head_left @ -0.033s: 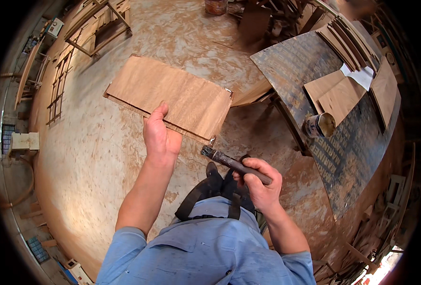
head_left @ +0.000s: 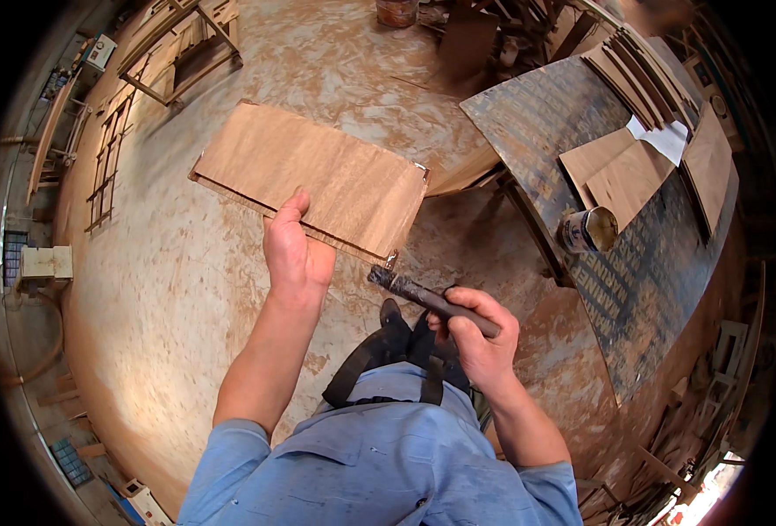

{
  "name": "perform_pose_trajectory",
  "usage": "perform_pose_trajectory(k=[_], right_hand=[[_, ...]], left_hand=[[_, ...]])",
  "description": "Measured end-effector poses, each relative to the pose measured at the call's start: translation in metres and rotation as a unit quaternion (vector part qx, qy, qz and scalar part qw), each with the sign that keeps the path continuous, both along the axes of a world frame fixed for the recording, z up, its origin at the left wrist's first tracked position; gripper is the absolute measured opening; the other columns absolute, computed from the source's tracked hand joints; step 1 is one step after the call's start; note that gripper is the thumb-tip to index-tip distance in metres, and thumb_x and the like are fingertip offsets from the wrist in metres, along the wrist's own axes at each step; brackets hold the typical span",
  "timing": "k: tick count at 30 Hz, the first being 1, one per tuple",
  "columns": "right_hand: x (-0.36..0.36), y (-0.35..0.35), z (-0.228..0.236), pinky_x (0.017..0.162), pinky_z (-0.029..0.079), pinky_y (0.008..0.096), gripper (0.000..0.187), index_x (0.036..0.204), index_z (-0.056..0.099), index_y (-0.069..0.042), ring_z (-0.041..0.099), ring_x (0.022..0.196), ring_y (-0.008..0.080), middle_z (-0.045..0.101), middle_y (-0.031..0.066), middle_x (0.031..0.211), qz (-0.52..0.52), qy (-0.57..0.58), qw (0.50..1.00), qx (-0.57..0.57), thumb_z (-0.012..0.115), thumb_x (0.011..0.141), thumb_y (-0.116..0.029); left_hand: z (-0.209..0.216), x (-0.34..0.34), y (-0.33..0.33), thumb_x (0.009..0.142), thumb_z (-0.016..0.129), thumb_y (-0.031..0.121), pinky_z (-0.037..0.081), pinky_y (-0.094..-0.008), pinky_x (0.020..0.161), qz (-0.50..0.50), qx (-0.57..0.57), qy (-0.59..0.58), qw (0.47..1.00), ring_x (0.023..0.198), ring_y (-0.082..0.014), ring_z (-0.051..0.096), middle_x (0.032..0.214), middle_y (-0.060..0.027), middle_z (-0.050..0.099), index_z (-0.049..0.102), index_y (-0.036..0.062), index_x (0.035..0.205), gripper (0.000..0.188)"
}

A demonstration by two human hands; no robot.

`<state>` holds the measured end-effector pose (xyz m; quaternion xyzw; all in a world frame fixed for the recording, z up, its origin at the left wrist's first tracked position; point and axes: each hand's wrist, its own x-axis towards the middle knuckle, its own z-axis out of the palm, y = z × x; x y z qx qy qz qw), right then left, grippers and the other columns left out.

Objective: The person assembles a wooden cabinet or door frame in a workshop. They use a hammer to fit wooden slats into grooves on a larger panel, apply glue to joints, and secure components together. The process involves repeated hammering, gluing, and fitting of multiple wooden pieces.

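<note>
Left hand (head_left: 296,250): we grip the wooden panel (head_left: 309,180).
Right hand (head_left: 480,337): we hold a brush (head_left: 418,296) near the panel's corner.
Can (head_left: 574,233): right of the panel.

Right hand (head_left: 486,340) shifted slightly forward, brush (head_left: 423,296) moved along

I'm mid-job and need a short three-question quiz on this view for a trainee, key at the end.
1. Which hand holds the brush?
2. True or false: the open tin stands on the floor.
3. Pick one. The left hand holds:
A) a white sheet
B) a wooden panel
C) the open tin

Key:
1. The right hand.
2. False; it stands on the dark tabletop.
3. B.
</note>
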<state>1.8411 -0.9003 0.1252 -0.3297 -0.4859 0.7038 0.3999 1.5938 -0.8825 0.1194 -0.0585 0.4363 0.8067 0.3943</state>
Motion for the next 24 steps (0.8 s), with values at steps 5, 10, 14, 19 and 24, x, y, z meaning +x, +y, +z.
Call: perform_pose_trajectory(k=[5, 10, 14, 19, 24], right_hand=[[-0.001, 0.006, 0.0, 0.059, 0.052, 0.0243, 0.021, 0.107, 0.059, 0.006, 0.064, 0.073, 0.0141, 0.067, 0.0121, 0.086, -0.024, -0.054, 0.996, -0.074, 0.058, 0.088, -0.001], [0.008, 0.003, 0.005, 0.06, 0.052, 0.0229, 0.021, 0.107, 0.06, 0.006, 0.063, 0.073, 0.0124, 0.068, 0.0108, 0.086, -0.057, -0.02, 0.993, -0.099, 0.06, 0.088, -0.002], [0.008, 0.003, 0.005, 0.061, 0.052, 0.0239, 0.022, 0.109, 0.058, 0.006, 0.064, 0.075, 0.0139, 0.067, 0.0121, 0.087, -0.03, 0.004, 0.995, -0.098, 0.058, 0.089, -0.003], [0.016, 0.007, -0.02, 0.06, 0.055, 0.0288, 0.024, 0.116, 0.052, 0.004, 0.065, 0.077, 0.0196, 0.064, 0.0176, 0.094, -0.005, 0.175, 0.965, -0.194, 0.051, 0.095, -0.006], [0.001, 0.002, -0.029, 0.059, 0.057, 0.0326, 0.025, 0.119, 0.052, -0.001, 0.066, 0.079, 0.0235, 0.063, 0.018, 0.097, 0.033, 0.293, 0.913, -0.283, 0.053, 0.095, -0.008]], left_hand=[[0.007, 0.005, -0.001, 0.092, 0.048, 0.004, 0.041, -0.0487, 0.103, 0.008, 0.02, 0.02, 1.0, 0.117, -0.0313, 0.051, 0.127, -0.0179, 0.052, 0.045, -0.0055, 0.123, 0.033], [0.008, 0.0, -0.004, 0.093, 0.047, 0.004, 0.04, -0.0482, 0.104, 0.019, 0.022, 0.047, 0.998, 0.117, -0.0312, 0.051, 0.126, -0.0163, 0.052, 0.045, -0.0036, 0.125, 0.033], [0.009, -0.005, -0.003, 0.093, 0.047, 0.005, 0.039, -0.0492, 0.105, 0.022, 0.018, 0.024, 0.999, 0.119, -0.0319, 0.05, 0.129, -0.0162, 0.052, 0.045, -0.0028, 0.127, 0.035], [0.038, -0.005, 0.005, 0.095, 0.046, 0.009, 0.037, -0.0503, 0.107, 0.035, 0.002, -0.057, 0.998, 0.123, -0.0325, 0.048, 0.133, -0.0176, 0.05, 0.044, -0.0027, 0.13, 0.037], [0.033, -0.004, 0.002, 0.096, 0.047, 0.011, 0.037, -0.0511, 0.108, 0.008, 0.022, -0.074, 0.997, 0.123, -0.0328, 0.048, 0.134, -0.0173, 0.049, 0.044, -0.0023, 0.13, 0.037]])
